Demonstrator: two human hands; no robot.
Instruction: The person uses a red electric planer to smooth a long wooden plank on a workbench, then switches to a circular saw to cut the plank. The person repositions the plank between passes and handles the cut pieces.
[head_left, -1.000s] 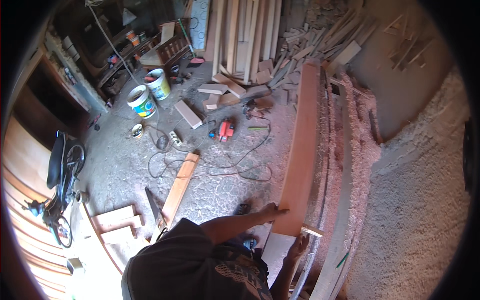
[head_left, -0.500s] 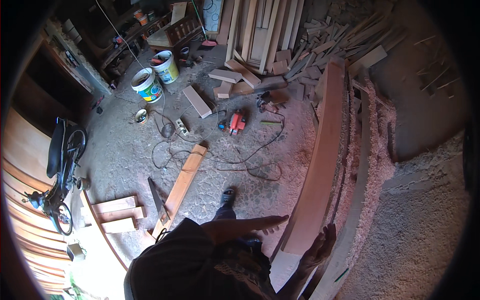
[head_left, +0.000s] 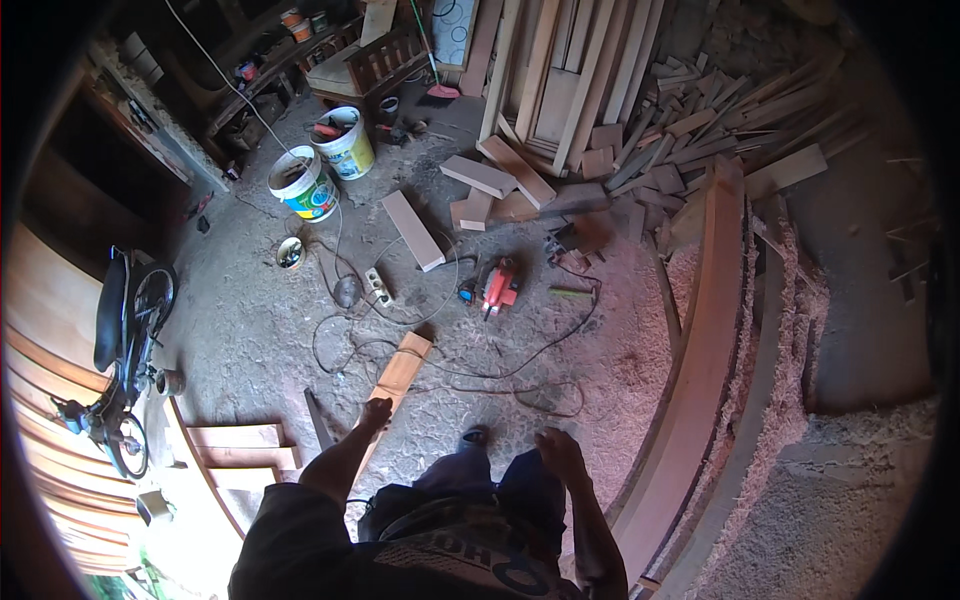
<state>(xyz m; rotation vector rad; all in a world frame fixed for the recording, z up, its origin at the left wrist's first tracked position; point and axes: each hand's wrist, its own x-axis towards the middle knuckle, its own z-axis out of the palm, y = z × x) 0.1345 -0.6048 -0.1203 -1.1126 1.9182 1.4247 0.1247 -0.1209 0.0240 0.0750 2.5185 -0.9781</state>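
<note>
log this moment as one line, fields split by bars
left hand: over plank, contact unclear | right hand: by trouser leg | red power tool: on floor

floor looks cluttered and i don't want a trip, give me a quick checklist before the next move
1. Right hand off the long board: ok, it is apart from it, near the right leg.
2. Left hand clear of the wooden plank: cannot tell, it overlaps the plank in view, contact uncertain.
3. Handsaw put away: not ok, its blade shows beside the plank.
4. Dark cord out of the way: not ok, it loops across the floor.
5. Red power tool unplugged: cannot tell, its connection is hard to trace.
</note>
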